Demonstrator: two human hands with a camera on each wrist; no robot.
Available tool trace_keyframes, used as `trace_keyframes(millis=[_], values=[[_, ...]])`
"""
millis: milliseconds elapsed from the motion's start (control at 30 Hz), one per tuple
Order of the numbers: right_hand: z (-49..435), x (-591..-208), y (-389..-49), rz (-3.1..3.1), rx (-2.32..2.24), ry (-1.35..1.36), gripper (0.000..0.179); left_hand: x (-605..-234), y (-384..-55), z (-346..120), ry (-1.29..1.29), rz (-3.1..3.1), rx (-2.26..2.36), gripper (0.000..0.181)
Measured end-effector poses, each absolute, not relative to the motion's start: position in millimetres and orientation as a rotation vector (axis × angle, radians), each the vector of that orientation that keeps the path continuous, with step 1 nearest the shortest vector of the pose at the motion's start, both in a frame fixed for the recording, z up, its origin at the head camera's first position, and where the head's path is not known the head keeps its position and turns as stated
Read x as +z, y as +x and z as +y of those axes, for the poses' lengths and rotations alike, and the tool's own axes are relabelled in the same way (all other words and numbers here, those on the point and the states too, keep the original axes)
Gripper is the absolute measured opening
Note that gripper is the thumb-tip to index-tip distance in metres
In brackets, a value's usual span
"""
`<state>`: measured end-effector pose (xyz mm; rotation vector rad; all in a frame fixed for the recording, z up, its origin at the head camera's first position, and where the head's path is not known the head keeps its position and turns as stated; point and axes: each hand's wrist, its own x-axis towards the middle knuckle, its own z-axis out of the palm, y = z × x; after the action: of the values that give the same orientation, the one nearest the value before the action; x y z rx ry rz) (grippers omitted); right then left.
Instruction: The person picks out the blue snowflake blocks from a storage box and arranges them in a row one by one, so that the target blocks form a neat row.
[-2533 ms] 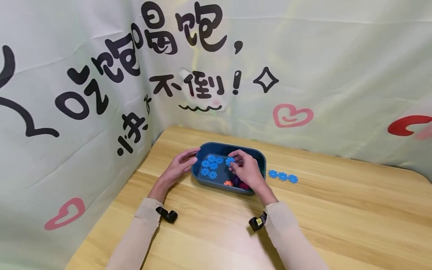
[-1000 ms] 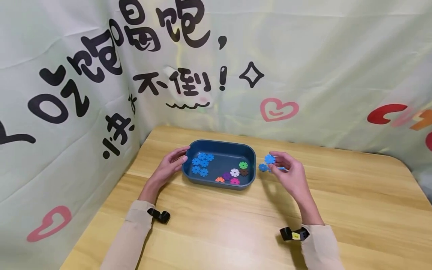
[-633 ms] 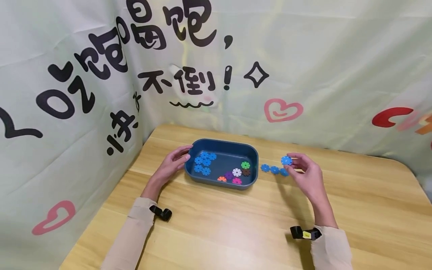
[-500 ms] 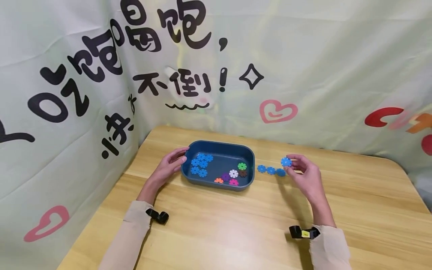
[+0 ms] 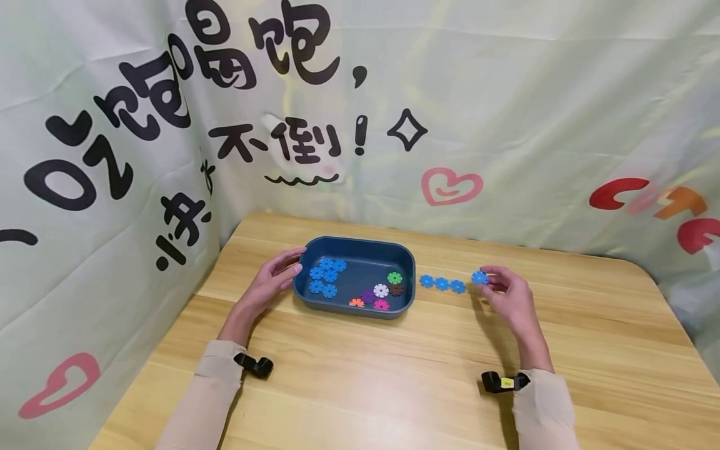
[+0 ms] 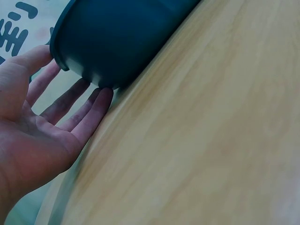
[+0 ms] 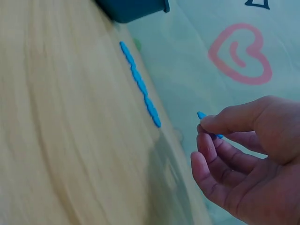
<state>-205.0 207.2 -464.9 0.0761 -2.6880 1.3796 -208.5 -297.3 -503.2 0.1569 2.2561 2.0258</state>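
My right hand point(image 5: 514, 300) pinches a blue snowflake building disc point(image 5: 480, 277) between thumb and fingertips. In the right wrist view that disc hangs above the table. Left of it, three blue snowflake discs point(image 5: 442, 284) lie flat in a row on the wood, apart from the held one. My left hand point(image 5: 269, 280) rests against the left end of a dark blue tray point(image 5: 360, 309). Its fairly straight fingertips point(image 6: 107, 93) touch the outer wall and the thumb meets the rim. Several blue discs point(image 5: 329, 275) lie inside the tray on its left.
On the tray's right side are green point(image 5: 395, 278), white point(image 5: 380, 290), brown, purple, orange point(image 5: 357, 302) and pink point(image 5: 381, 305) discs. A cloth backdrop point(image 5: 506, 125) with printed lettering hangs behind and left of the wooden table point(image 5: 360, 387).
My right hand has carried a blue disc out of the tray, past the row's right end, and lowered it slightly. The left hand stays at the tray.
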Motion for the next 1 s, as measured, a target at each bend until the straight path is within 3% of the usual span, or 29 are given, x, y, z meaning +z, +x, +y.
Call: trace_keyframes(millis=[1000], values=[[213,-483,-215,-2.858,1.240,0.105,0.034,-504,-211,-297,0.149,2.231,2.022,0.056]])
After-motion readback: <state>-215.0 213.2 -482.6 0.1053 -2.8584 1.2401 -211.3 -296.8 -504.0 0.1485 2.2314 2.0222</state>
